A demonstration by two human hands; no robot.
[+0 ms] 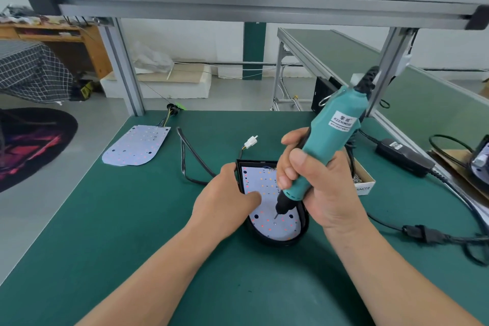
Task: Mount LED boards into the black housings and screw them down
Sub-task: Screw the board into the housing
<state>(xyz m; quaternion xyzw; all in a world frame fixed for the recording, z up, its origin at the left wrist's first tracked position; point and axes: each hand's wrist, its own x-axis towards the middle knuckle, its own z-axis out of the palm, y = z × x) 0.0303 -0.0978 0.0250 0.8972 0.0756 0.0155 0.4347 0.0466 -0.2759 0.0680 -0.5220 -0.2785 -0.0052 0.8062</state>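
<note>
- The LED board [267,188], white and dotted with red and orange points, lies inside the black housing [277,242], which sits mid-table, a little toward the right edge.
- The left hand [225,200] grips the black housing at its left rim, with the thumb lying on the LED board.
- The right hand [313,182] is wrapped around a teal electric screwdriver [334,132], which is tilted, its bit touching the LED board near the rounded near end.
- A white connector [250,141] on thin wires lies just beyond the black housing's far side.
- A small box of screws [363,180] sits beside the right hand, toward the right edge.
- A black power adapter [402,156] rests near the right edge.
- Spare boards [135,144] are stacked near the far left corner of the green table [119,246].
</note>
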